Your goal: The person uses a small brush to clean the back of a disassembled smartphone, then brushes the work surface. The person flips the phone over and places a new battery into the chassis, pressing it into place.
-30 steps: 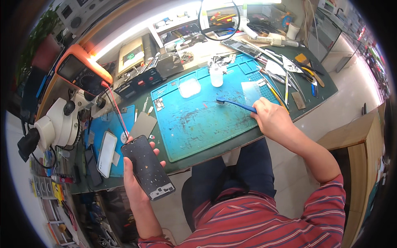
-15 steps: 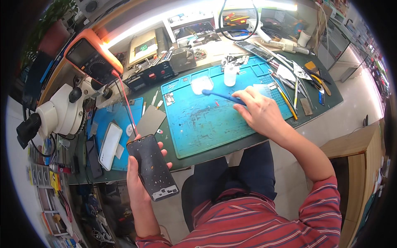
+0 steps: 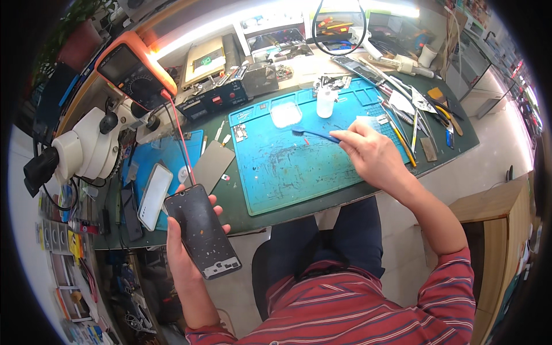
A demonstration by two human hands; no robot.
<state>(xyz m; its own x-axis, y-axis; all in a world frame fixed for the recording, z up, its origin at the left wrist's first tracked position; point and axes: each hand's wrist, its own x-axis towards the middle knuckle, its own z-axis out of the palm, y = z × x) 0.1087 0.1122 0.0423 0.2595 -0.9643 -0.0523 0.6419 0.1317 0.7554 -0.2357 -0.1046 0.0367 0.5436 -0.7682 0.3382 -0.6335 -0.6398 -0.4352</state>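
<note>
My left hand [image 3: 179, 236] is wrapped round a black smartphone [image 3: 201, 230], thumb along one edge and fingertips on the other. Pale specks dot its dark face, and a whitish patch shows at the lower end. My right hand [image 3: 371, 150] pinches a blue toothbrush [image 3: 315, 135] by its handle, above the blue repair mat [image 3: 287, 184]. The brush head points left, just below a small white tray [image 3: 286, 115]. A white plastic bottle [image 3: 325, 103] stands on the mat beyond the right hand.
Left are an orange multimeter [image 3: 133, 72] with red and black leads, a white microscope [image 3: 77, 144], and a white phone [image 3: 155, 195]. Tweezers, a yellow pencil [image 3: 402, 144] and pliers [image 3: 441, 112] crowd the right side. A wooden cabinet [image 3: 483, 201] stands near my right elbow.
My right hand has moved a little right with the toothbrush, its head now lower and farther from the white tray. My left hand and the phone have shifted slightly left.
</note>
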